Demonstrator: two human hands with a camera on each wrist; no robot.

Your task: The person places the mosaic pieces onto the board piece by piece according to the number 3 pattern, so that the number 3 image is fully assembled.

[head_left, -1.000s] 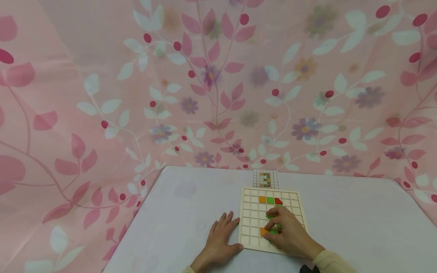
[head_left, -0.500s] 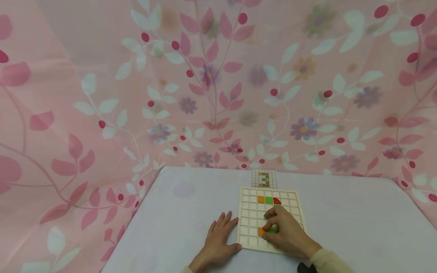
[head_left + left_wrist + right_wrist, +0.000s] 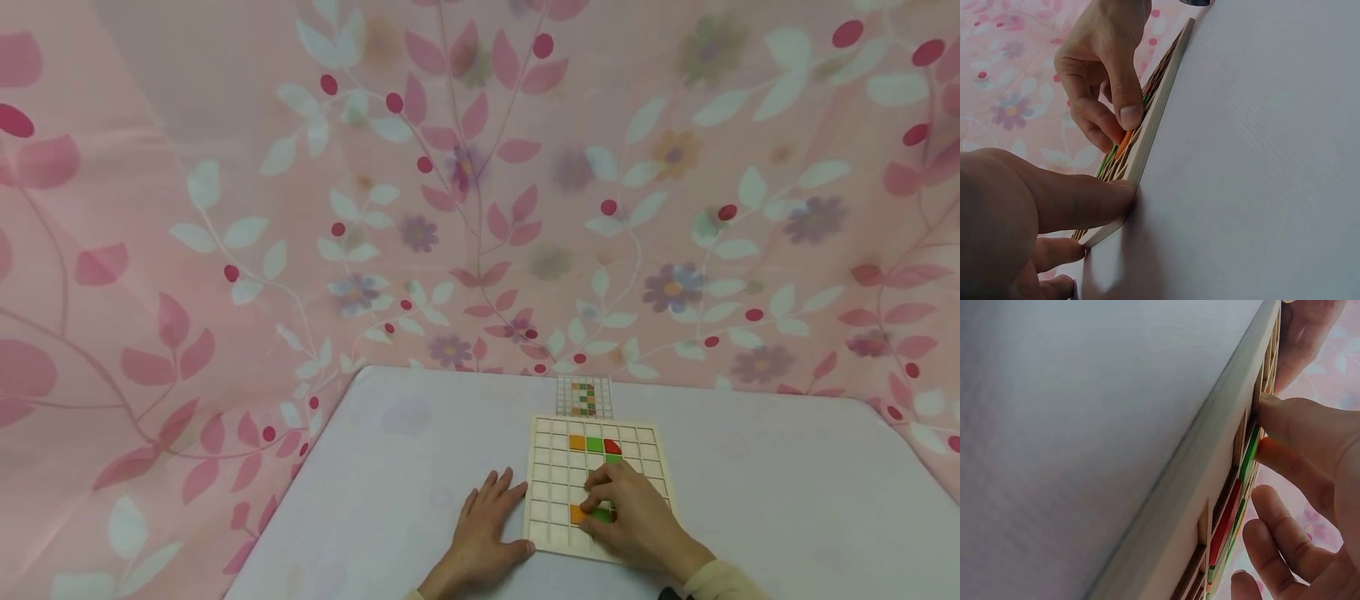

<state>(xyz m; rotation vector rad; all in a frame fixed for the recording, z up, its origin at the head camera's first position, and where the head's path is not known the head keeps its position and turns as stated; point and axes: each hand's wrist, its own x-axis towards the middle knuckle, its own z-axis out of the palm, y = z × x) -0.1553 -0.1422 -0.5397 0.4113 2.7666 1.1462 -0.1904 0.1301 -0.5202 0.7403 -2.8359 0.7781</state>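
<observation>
A pale wooden grid board (image 3: pixel 551 487) lies on the table with coloured tiles in some of its squares. My right hand (image 3: pixel 637 517) is over its lower right part. In the left wrist view, its thumb and index finger pinch an orange tile (image 3: pixel 1124 145) at a lower-row square. Beside it is a green tile (image 3: pixel 602 516), partly covered by the fingers. Higher up are another orange tile (image 3: pixel 577 442), a green tile (image 3: pixel 595 445) and a rounded red tile (image 3: pixel 612 447). My left hand (image 3: pixel 483 533) rests spread on the table, its thumb against the board's left edge.
Behind the board lies a small printed grid card (image 3: pixel 562 400) with a coloured pattern. A white cloth (image 3: pixel 405 467) covers the table, and a pink floral curtain (image 3: pixel 480 208) hangs behind it. A dark object (image 3: pixel 667 593) shows by the right sleeve.
Both hands keep nearly the same pose. The right hand has shifted slightly towards the near side, and more of the green tile below the red one shows.
</observation>
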